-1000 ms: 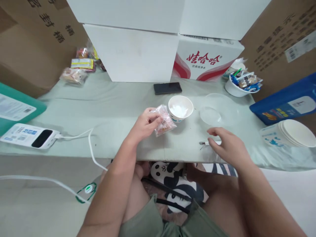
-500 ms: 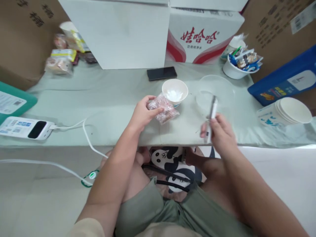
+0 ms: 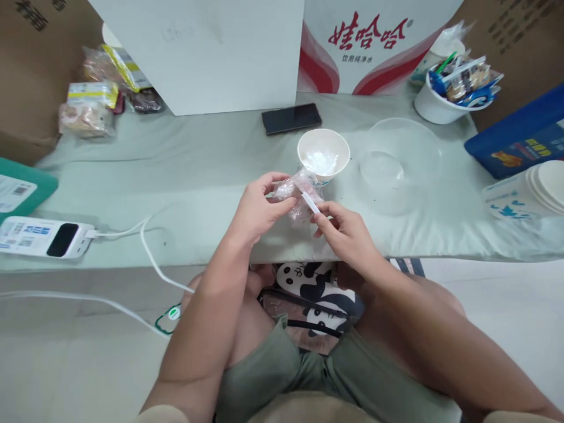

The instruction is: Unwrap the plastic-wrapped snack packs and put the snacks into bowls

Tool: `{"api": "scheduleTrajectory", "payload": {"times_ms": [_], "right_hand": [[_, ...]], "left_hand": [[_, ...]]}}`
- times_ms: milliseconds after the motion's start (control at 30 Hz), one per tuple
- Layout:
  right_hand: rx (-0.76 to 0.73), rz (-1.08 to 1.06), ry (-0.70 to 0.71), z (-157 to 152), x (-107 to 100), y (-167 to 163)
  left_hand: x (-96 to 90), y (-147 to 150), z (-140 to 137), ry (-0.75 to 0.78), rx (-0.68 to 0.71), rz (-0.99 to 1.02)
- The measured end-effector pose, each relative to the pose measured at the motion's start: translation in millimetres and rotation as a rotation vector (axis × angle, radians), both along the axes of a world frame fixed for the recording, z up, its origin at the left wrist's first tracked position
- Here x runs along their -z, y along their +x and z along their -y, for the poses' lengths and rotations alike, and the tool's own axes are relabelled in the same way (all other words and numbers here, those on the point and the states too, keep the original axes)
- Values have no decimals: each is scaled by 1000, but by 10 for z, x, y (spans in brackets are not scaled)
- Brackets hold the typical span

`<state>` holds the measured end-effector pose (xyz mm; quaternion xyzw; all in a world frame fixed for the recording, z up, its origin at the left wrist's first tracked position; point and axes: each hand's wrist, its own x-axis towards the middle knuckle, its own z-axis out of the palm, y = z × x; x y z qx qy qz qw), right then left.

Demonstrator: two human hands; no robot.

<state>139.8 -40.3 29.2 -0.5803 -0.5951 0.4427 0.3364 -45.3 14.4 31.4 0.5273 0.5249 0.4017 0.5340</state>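
Note:
My left hand (image 3: 267, 205) pinches a crinkled clear plastic packet (image 3: 288, 189) with something pinkish inside, just above the table's front part. In my right hand (image 3: 341, 229) is a slim white utility knife (image 3: 311, 202), its greyish tip pointing up and left against the packet. Whether the tip has gone through the plastic I cannot tell. Right behind the packet stands a white paper bowl (image 3: 324, 154) with crumpled clear plastic in it. A clear round plastic lid (image 3: 408, 194) lies flat to the right of the bowl.
A black phone (image 3: 291, 119) lies before the white carton (image 3: 229, 70). To the right are a tub (image 3: 443, 106) of wrapped snacks and stacked paper cups (image 3: 513, 197). On the left are bagged snacks (image 3: 88, 117) and a white power bank (image 3: 44, 238) with a cable.
My right hand has moved left with the utility knife, from over the lid to the packet. The left hand keeps its hold on the packet. The view has shifted slightly.

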Motion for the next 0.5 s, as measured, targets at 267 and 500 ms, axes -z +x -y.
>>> {"api": "scheduleTrajectory", "payload": {"times_ms": [267, 500], "right_hand": [[-69, 181, -41, 76, 29, 137], [57, 554, 173, 303, 177, 712]], "left_hand": [[31, -106, -86, -58, -183, 151], [-87, -210, -36, -123, -96, 225]]}}
